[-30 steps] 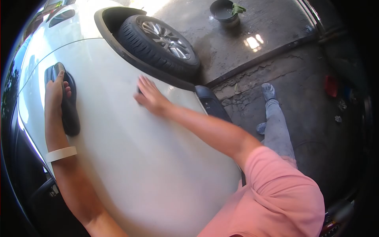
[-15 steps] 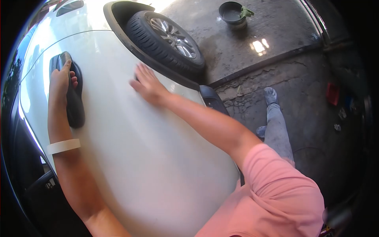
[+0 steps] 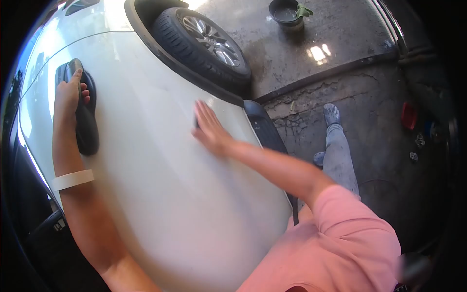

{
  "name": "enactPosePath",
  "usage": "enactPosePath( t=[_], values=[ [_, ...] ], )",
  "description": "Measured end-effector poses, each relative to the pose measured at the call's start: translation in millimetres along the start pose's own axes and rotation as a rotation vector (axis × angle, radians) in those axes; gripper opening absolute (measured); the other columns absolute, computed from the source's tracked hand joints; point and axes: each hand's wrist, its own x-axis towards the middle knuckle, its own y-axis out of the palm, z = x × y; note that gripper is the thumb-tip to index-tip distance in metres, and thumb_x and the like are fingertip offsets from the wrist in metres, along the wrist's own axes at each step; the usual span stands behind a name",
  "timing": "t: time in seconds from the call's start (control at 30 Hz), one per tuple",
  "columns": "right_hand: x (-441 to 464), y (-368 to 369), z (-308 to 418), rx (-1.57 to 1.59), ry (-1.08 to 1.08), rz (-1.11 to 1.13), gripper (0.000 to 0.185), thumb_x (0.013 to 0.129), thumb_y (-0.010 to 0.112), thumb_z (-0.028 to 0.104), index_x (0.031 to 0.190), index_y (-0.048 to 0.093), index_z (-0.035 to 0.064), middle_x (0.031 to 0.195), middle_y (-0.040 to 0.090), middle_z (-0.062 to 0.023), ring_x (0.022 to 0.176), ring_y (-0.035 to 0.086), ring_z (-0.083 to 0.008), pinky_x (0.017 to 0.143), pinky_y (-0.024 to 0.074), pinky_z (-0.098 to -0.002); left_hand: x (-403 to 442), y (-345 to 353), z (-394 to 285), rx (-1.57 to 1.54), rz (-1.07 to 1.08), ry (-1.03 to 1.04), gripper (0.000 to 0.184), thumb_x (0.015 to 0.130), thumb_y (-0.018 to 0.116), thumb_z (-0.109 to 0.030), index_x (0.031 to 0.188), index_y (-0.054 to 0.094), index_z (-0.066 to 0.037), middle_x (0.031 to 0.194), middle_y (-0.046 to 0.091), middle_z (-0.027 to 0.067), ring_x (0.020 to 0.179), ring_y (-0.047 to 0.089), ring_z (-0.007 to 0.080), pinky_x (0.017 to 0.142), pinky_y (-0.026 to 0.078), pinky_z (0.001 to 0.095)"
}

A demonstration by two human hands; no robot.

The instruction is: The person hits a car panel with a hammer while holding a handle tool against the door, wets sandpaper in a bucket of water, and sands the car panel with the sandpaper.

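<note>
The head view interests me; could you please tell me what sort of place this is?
Probably a vehicle workshop or wash bay, judging by the white car, the dark bucket near its wheel, and the stained, cracked floor.

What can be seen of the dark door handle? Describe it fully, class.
The dark door handle is elongated and rounded, apparently smooth plastic, with a shinier upper end. It sits on the white car door, its length running roughly up the picture. The left hand grips its upper part, hiding some of it.
</note>
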Motion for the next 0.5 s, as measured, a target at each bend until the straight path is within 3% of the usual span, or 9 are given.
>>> enactPosePath(
  t=[0.07, 0.13, 0.2, 0.3, 0.37, 0.47, 0.5],
  values=[
    [80, -14, 15, 0.000, -0.018, 0.005, 0.087, 0.103, 0.029, 0.058, 0.155, 0.008, -0.0086, 0.165, 0.002, -0.0272, 0.154, 0.000, -0.0374, 0.125, 0.0033, -0.0461, 1, 2, 1, 0.034, -0.018, -0.008, 0.050, 0.097, 0.063, -0.040, 0.109, 0.056, 0.008, 0.090, 0.059, 0.0081, 0.072, 0.060, 0.0135, 0.060, 0.054, 0.0268],
    [86, -15, 21, -0.006, -0.033, -0.001, 0.087, 0.103, 0.033, 0.056, 0.155, 0.008, -0.0084, 0.164, 0.003, -0.0281, 0.154, 0.000, -0.0378, 0.125, 0.0035, -0.0465, 0, 1, 1, 0.038, -0.006, 0.015, 0.052, 0.097, 0.063, -0.040, 0.113, 0.056, 0.009, 0.090, 0.059, 0.0081, 0.073, 0.060, 0.0131, 0.061, 0.054, 0.0264],
    [36, -3, 26, -0.062, -0.090, 0.001, 0.088, 0.103, 0.036, 0.056, 0.156, 0.006, -0.0080, 0.164, 0.002, -0.0280, 0.154, 0.000, -0.0383, 0.125, 0.0031, -0.0470, 4, -1, 5, 0.023, 0.009, 0.022, 0.056, 0.097, 0.063, -0.041, 0.119, 0.056, 0.011, 0.091, 0.060, 0.0083, 0.073, 0.060, 0.0126, 0.062, 0.054, 0.0258],
    [-122, 18, 50, 0.052, -0.146, 0.052, 0.094, 0.099, 0.042, 0.058, 0.157, 0.002, -0.0050, 0.165, 0.000, -0.0266, 0.154, -0.003, -0.0412, 0.124, 0.0001, -0.0523, 6, -1, 7, 0.024, 0.018, 0.029, 0.056, 0.097, 0.063, -0.040, 0.118, 0.056, 0.011, 0.092, 0.060, 0.0084, 0.074, 0.060, 0.0126, 0.062, 0.054, 0.0254],
    [-193, 11, 78, 0.133, -0.121, 0.196, 0.093, 0.099, 0.044, 0.056, 0.157, 0.002, -0.0043, 0.165, -0.001, -0.0272, 0.154, -0.004, -0.0411, 0.123, -0.0005, -0.0533, 7, -1, 7, 0.025, 0.007, 0.017, 0.056, 0.097, 0.063, -0.040, 0.119, 0.056, 0.011, 0.092, 0.060, 0.0084, 0.074, 0.060, 0.0126, 0.062, 0.054, 0.0252],
    [-122, 24, 30, 0.039, -0.151, 0.074, 0.091, 0.101, 0.038, 0.057, 0.157, 0.002, -0.0050, 0.165, -0.001, -0.0262, 0.154, -0.005, -0.0397, 0.124, -0.0001, -0.0509, 8, 1, 9, 0.030, 0.003, 0.017, 0.057, 0.096, 0.064, -0.041, 0.120, 0.056, 0.011, 0.093, 0.061, 0.0083, 0.074, 0.060, 0.0125, 0.063, 0.054, 0.0251],
    [-71, 11, 22, -0.007, -0.007, 0.081, 0.088, 0.103, 0.032, 0.057, 0.156, 0.002, -0.0063, 0.165, -0.001, -0.0261, 0.154, -0.003, -0.0386, 0.125, 0.0004, -0.0485, 4, 0, 5, 0.033, -0.003, 0.023, 0.057, 0.096, 0.064, -0.041, 0.120, 0.056, 0.011, 0.093, 0.061, 0.0082, 0.074, 0.061, 0.0125, 0.063, 0.054, 0.0251]
  ],
)
